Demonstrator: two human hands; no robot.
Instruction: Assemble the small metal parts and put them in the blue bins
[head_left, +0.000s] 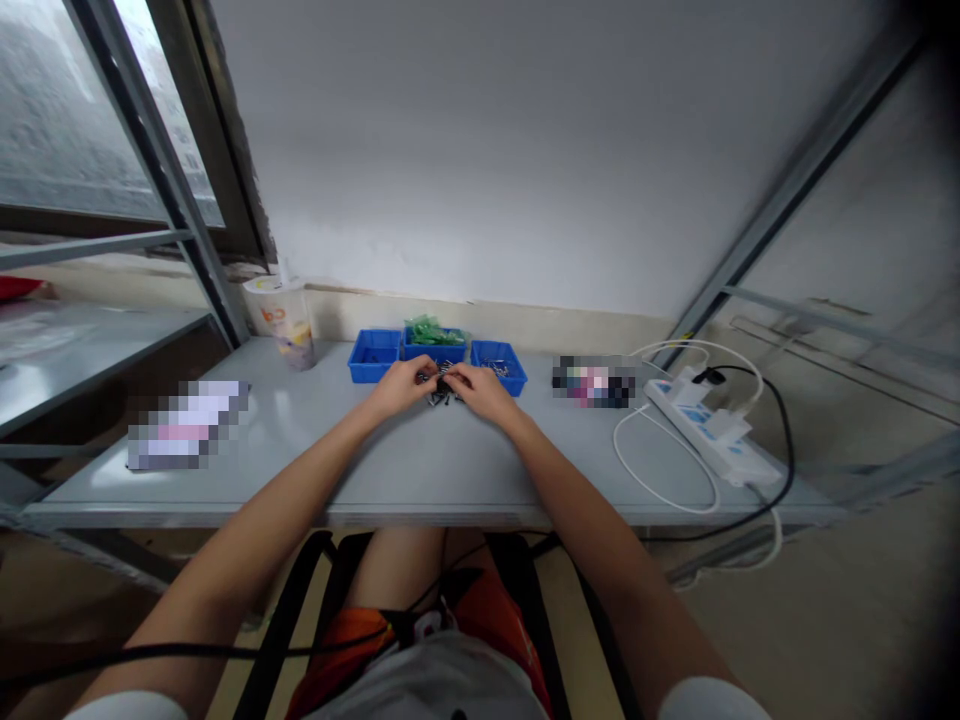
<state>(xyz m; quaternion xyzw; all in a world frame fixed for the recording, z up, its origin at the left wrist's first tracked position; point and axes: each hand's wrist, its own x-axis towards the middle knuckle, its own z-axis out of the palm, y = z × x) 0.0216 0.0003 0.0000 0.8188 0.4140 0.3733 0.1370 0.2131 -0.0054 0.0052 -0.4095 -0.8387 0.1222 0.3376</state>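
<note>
Over a small pile of dark and silvery screw-like pieces, my two hands meet at the fingertips. The fingers of my left hand are curled into a pinch on the pile's left side. My right hand comes in from the other side, also pinched closed. Whatever lies between the fingertips is too small to make out. Just behind the hands stand a blue bin at the left, a blue bin with green plastic packets in the middle, and a blue bin holding small metal pieces at the right.
A plastic drink cup stands at the back left of the grey table. A blurred flat object lies at the left, another blurred object at the right. Beyond it is a white power strip with plugs and looping cables.
</note>
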